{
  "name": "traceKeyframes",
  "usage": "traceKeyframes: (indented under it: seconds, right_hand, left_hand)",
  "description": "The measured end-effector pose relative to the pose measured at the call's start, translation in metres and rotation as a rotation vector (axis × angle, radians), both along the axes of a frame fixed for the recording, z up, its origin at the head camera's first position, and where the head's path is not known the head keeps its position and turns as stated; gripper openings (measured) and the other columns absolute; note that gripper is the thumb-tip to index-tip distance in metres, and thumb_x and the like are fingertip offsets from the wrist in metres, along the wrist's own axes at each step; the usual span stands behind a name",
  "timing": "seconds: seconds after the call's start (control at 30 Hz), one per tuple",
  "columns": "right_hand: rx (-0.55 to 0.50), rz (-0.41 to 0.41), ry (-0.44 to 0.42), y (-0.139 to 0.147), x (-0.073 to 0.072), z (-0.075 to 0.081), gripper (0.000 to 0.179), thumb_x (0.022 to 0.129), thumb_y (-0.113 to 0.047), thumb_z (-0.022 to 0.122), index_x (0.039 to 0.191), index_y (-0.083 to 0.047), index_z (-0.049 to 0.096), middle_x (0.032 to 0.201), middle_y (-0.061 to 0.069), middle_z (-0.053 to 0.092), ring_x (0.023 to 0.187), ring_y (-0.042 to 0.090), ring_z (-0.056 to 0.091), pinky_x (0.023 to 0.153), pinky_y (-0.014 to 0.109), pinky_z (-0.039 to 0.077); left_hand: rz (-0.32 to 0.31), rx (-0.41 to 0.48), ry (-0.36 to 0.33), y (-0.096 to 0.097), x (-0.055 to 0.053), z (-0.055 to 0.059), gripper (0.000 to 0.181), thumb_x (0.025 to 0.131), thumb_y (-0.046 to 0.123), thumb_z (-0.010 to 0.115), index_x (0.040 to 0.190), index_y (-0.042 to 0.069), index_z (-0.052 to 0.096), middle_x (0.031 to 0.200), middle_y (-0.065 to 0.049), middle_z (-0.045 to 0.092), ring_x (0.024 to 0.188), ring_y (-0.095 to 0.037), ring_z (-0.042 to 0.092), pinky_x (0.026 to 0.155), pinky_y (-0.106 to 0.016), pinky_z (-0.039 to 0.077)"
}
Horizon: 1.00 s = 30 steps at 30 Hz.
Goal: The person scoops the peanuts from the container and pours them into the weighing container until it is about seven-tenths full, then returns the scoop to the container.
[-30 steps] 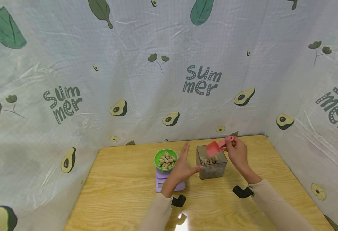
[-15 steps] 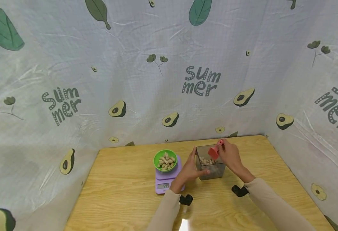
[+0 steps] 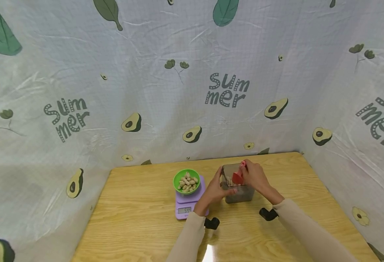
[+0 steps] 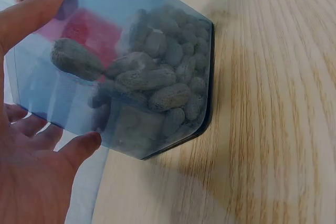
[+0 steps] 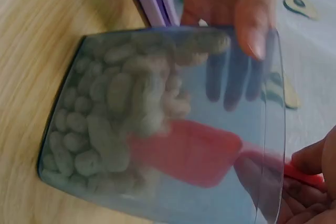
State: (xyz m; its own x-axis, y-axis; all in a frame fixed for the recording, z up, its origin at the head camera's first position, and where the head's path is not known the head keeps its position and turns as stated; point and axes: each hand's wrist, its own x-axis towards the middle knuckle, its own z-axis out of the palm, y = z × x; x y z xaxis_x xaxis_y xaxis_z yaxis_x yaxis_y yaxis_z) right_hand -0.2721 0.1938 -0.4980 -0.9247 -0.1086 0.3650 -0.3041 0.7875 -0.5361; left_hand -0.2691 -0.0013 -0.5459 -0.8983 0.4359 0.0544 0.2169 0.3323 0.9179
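My left hand [image 3: 214,191] grips the left side of a clear grey plastic container [image 3: 239,197], thumb across the near wall. My right hand [image 3: 255,176] holds a red scoop [image 3: 238,177] by its handle. In the right wrist view, the scoop's bowl [image 5: 189,153] is inside the container, tilted down against the unshelled peanuts [image 5: 113,124]. Through the container wall in the left wrist view, peanuts [image 4: 168,85] fill the lower part, with the red scoop [image 4: 100,32] behind a few of them.
Left of the container, a green bowl [image 3: 175,187] of peanuts [image 3: 188,182] stands on a purple kitchen scale [image 3: 187,199] with a lit display. The wooden table [image 3: 139,211] meets a printed white sheet [image 3: 159,142] at its back edge.
My right hand has lowered the scoop from above the container into the peanuts. My left hand has moved right, from beside the scale onto the container's side.
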Motion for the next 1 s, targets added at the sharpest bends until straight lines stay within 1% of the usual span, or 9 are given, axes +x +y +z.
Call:
traceKeyframes:
  seconds: [0.07,0.17,0.23,0.4,0.53,0.67,0.8,0.93,1.0]
  right_hand:
    - [-0.018,-0.015,-0.012,0.003,-0.001,-0.001,0.020,0.101,-0.011,0.051,0.087,0.001,0.059,0.064,0.008,0.057,0.050,0.012,0.047,0.048,0.026,0.035]
    - [-0.042,-0.025,-0.043,0.006,0.000,0.000,0.022,0.102,-0.013,0.051,0.086,0.000,0.059,0.066,0.009,0.060,0.053,0.013,0.051,0.050,0.026,0.038]
    - [-0.068,-0.037,-0.088,0.008,0.002,0.002,0.022,0.102,-0.013,0.051,0.087,0.000,0.059,0.068,0.011,0.062,0.054,0.014,0.054,0.050,0.027,0.040]
    - [-0.180,-0.096,-0.211,0.011,0.004,0.008,0.022,0.102,-0.014,0.048,0.094,0.004,0.060,0.074,0.014,0.065,0.058,0.015,0.059,0.048,0.026,0.043]
    - [-0.206,-0.090,-0.239,0.013,0.001,0.010,0.023,0.102,-0.014,0.048,0.097,0.005,0.060,0.075,0.015,0.066,0.059,0.015,0.062,0.050,0.026,0.047]
    - [-0.234,-0.078,-0.268,0.015,-0.002,0.010,0.022,0.102,-0.012,0.049,0.098,0.006,0.060,0.077,0.016,0.068,0.061,0.015,0.066,0.053,0.027,0.053]
    - [-0.376,-0.091,-0.357,0.014,-0.007,0.010,0.025,0.103,-0.013,0.046,0.106,0.008,0.058,0.082,0.018,0.069,0.066,0.016,0.071,0.059,0.027,0.058]
    - [-0.547,-0.141,-0.451,0.013,-0.010,0.010,0.028,0.104,-0.014,0.043,0.115,0.009,0.055,0.083,0.016,0.068,0.071,0.018,0.073,0.062,0.024,0.059]
    - [-0.589,-0.160,-0.473,0.013,-0.010,0.010,0.030,0.105,-0.015,0.042,0.117,0.009,0.054,0.084,0.013,0.068,0.072,0.017,0.073,0.063,0.022,0.058]
  left_hand:
    - [-0.003,0.025,-0.007,0.000,0.000,-0.001,0.109,0.083,0.035,0.079,0.160,0.016,0.004,0.165,-0.011,0.017,0.149,-0.028,0.028,0.111,-0.046,0.041]
    - [0.004,0.032,-0.007,0.001,-0.001,-0.003,0.109,0.083,0.034,0.079,0.160,0.017,0.005,0.164,-0.010,0.018,0.150,-0.026,0.027,0.111,-0.046,0.041]
    - [-0.001,0.034,-0.005,0.003,-0.001,-0.005,0.109,0.082,0.034,0.080,0.160,0.017,0.005,0.164,-0.011,0.017,0.149,-0.027,0.027,0.111,-0.046,0.041]
    - [-0.005,0.024,-0.011,0.006,-0.002,-0.005,0.109,0.082,0.034,0.080,0.160,0.018,0.005,0.165,-0.012,0.014,0.149,-0.030,0.028,0.112,-0.048,0.040]
    - [0.011,0.019,-0.001,0.008,-0.002,-0.004,0.108,0.082,0.032,0.080,0.160,0.017,0.007,0.165,-0.012,0.016,0.148,-0.030,0.030,0.111,-0.048,0.041]
    - [0.004,0.014,0.008,0.009,-0.002,-0.005,0.109,0.081,0.031,0.081,0.160,0.016,0.007,0.164,-0.012,0.016,0.148,-0.029,0.029,0.111,-0.046,0.041]
    - [0.011,0.009,0.013,0.010,-0.003,-0.005,0.110,0.081,0.034,0.081,0.160,0.017,0.006,0.165,-0.013,0.015,0.145,-0.033,0.035,0.110,-0.046,0.043]
    - [0.026,-0.004,0.003,0.011,-0.003,-0.003,0.110,0.081,0.037,0.080,0.160,0.019,0.006,0.165,-0.012,0.014,0.141,-0.036,0.041,0.107,-0.047,0.045]
    - [0.028,-0.006,-0.001,0.011,-0.004,-0.002,0.110,0.081,0.037,0.080,0.160,0.019,0.006,0.165,-0.011,0.014,0.142,-0.034,0.039,0.108,-0.047,0.044]
